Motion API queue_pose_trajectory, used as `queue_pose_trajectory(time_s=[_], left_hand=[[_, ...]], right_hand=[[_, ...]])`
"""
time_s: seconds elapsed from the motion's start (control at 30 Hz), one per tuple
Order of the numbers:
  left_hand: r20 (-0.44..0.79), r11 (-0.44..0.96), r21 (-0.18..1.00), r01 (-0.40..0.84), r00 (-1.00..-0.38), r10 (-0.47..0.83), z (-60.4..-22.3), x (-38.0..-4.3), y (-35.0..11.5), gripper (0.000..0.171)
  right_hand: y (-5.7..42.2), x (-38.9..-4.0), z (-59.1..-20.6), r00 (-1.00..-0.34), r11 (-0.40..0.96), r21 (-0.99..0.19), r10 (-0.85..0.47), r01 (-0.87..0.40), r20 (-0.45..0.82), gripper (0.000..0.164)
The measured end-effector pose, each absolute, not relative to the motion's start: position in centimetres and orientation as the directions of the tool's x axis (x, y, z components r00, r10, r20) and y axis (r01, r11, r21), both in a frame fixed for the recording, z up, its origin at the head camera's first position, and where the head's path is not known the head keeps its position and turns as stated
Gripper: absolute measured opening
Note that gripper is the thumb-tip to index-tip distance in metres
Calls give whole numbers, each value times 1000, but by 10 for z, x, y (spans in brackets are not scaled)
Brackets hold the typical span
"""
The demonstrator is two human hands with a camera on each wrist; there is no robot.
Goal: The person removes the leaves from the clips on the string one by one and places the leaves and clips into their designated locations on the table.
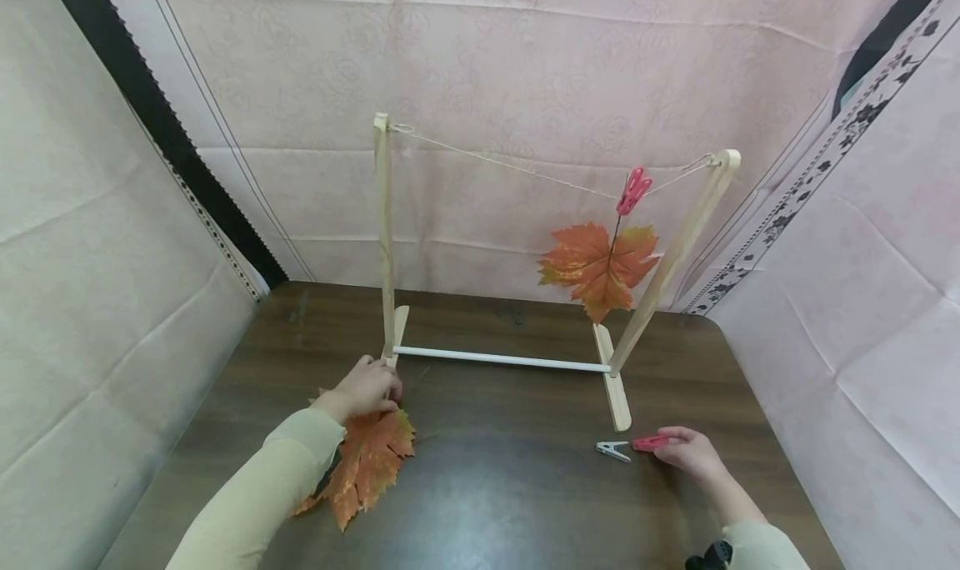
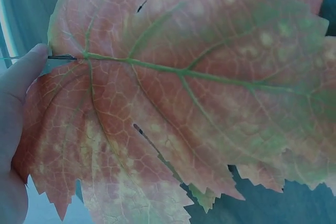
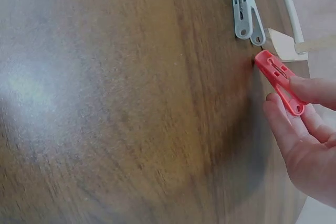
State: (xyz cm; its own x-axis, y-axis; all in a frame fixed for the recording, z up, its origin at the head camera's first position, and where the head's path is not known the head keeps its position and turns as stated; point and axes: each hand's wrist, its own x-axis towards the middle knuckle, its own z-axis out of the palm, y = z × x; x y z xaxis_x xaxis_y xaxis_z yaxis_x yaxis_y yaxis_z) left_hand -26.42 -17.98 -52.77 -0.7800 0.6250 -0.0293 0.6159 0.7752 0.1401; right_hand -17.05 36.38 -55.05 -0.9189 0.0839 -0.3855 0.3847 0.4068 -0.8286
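Note:
My left hand [image 1: 365, 387] pinches an orange leaf [image 1: 371, 462] by its stem, near the rack's left foot. In the left wrist view the leaf [image 2: 173, 93] fills most of the picture, with the thumb at its stem. Over on the right, my right hand [image 1: 693, 452] holds a red clothespin [image 1: 649, 442] between thumb and fingers. The right wrist view shows this clothespin [image 3: 280, 81] just above the tabletop. Close to its tip a grey clothespin [image 1: 614, 450] lies on the table. Another orange leaf [image 1: 600, 266] hangs by its stem from a pink clothespin [image 1: 634, 191] on the string.
A wooden rack with a left post [image 1: 385, 237], a right post [image 1: 675, 257] and a white bottom bar [image 1: 502, 358] stands on the brown table [image 1: 510, 437]. A thin string [image 1: 498, 162] sags between the post tops. Pale cloth [image 1: 315, 53] surrounds the table.

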Motion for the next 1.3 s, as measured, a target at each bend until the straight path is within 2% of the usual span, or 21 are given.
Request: queue_pose_trajectory(time_s=[0.27, 0.53, 0.83, 0.97, 1.07, 1.3], left_hand=[[-60, 767, 246, 592, -781, 622, -531, -264, -181, 10], [-28, 791, 191, 581, -803, 596, -534, -262, -182, 8], [-86, 813, 379, 443, -858, 507, -529, -265, -181, 7], [-101, 803, 460, 379, -876, 472, -518, -268, -177, 10], [-85, 777, 518, 359, -882, 464, -507, -271, -172, 15], [41, 694, 582, 424, -867, 496, -480, -286, -153, 22]], right_hand=[[357, -172, -551, -917, 473, -789, 132, 392, -376, 46], [352, -175, -555, -923, 542, -753, 137, 373, -358, 42], [352, -175, -550, -926, 671, -654, 141, 349, -350, 34], [356, -178, -535, -925, 709, -619, 131, 339, -357, 37], [358, -182, -517, -939, 707, -641, 98, 300, -331, 41], [357, -195, -462, -965, 656, -723, 32, 217, -260, 49]])
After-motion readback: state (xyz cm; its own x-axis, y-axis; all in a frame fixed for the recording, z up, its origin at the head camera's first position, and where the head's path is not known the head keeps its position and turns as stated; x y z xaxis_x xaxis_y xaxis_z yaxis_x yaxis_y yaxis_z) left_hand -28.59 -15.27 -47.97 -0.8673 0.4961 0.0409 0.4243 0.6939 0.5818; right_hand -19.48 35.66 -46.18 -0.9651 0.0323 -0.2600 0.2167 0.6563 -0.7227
